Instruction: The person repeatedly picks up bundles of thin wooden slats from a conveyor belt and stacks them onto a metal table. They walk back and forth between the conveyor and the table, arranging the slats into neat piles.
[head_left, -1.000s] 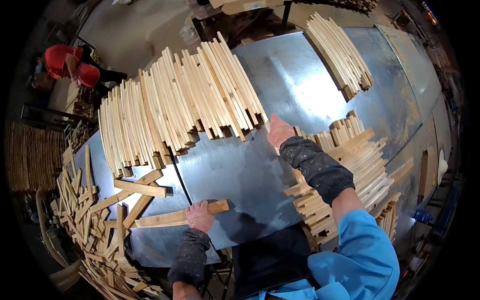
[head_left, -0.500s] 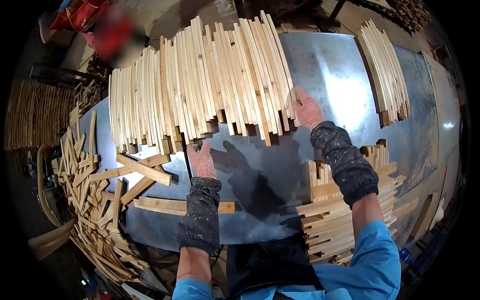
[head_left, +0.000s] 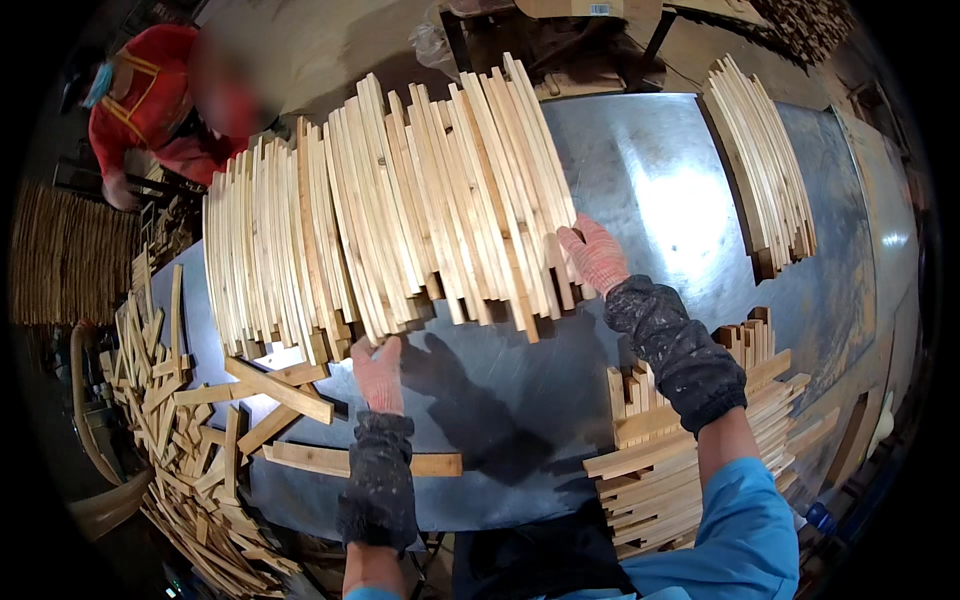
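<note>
A wide row of pale wooden strips (head_left: 440,190) lies side by side on a metal-topped table (head_left: 640,140), their near ends uneven. My left hand (head_left: 379,374), in a pink knit glove, is at the near ends of the strips left of the middle. Its thumb and fingers are apart, the tips touching or just short of the wood. My right hand (head_left: 594,257), gloved alike, grips the row's right edge, fingers bent over the outermost strips near their near ends. Its lower fingers are partly hidden.
A smaller bundle of strips (head_left: 765,165) lies at the far right. Crosswise strips (head_left: 680,470) are stacked beside my right forearm. Loose offcuts (head_left: 165,400) heap at the left, and one strip (head_left: 310,458) lies under my left forearm. A person in red (head_left: 150,85) is at the far left.
The view has tilted, so the table appears lower and more of the person in red shows. My right hand has come in from beside the row onto its edge strips. My left hand stays near the ends.
</note>
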